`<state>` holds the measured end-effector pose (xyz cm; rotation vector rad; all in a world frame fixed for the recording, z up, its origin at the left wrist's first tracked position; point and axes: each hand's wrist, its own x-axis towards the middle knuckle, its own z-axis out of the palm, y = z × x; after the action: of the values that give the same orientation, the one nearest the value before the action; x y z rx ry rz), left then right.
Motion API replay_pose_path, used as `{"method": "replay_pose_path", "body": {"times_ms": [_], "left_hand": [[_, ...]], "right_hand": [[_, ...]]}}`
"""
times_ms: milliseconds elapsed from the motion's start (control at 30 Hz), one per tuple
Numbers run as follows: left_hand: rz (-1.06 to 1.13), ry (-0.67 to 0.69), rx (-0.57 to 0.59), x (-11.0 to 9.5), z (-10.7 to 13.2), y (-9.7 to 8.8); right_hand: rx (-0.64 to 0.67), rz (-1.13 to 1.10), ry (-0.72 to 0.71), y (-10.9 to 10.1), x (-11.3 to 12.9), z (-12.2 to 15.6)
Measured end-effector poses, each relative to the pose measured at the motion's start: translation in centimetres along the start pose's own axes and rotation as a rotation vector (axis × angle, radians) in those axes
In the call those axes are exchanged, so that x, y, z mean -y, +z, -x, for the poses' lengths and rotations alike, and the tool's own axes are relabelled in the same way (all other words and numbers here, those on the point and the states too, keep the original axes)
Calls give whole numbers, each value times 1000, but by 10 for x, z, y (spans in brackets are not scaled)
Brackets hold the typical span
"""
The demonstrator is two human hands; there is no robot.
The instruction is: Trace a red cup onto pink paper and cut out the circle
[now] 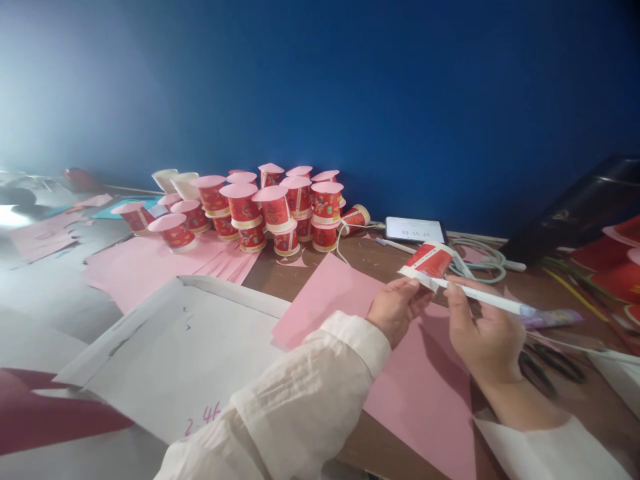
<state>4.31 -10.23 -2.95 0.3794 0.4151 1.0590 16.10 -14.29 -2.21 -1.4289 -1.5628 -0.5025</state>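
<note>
My left hand (400, 308) is closed around the pale rim of a red paper cup (429, 260), which lies tilted on its side above the pink sheet. In my right hand (484, 330) is a slim white pen (493, 297) with a bluish far end. Its near end meets the cup's rim; the exact contact is too blurred to tell. Under both hands lies a large pink paper sheet (420, 400). A pair of dark-handled scissors (555, 363) is beside my right wrist, partly hidden.
Stacked red cups with pink paper discs (275, 207) stand along the blue wall. A phone (415, 231) showing digits and a coiled cable (493, 260) lie behind the cup. A white open box or lid (200, 360) is at left, near pink sheets (135, 267). A black cylinder (575, 207) leans right.
</note>
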Motion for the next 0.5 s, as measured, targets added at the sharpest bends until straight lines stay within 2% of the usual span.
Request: {"method": "replay_pose_path", "body": {"times_ms": [200, 500], "left_hand": [[-2, -3, -13, 1, -1, -3], [-44, 0, -1, 1, -1, -3]], "right_hand": [[40, -3, -26, -1, -1, 2], [7, -59, -14, 0, 0, -2]]}}
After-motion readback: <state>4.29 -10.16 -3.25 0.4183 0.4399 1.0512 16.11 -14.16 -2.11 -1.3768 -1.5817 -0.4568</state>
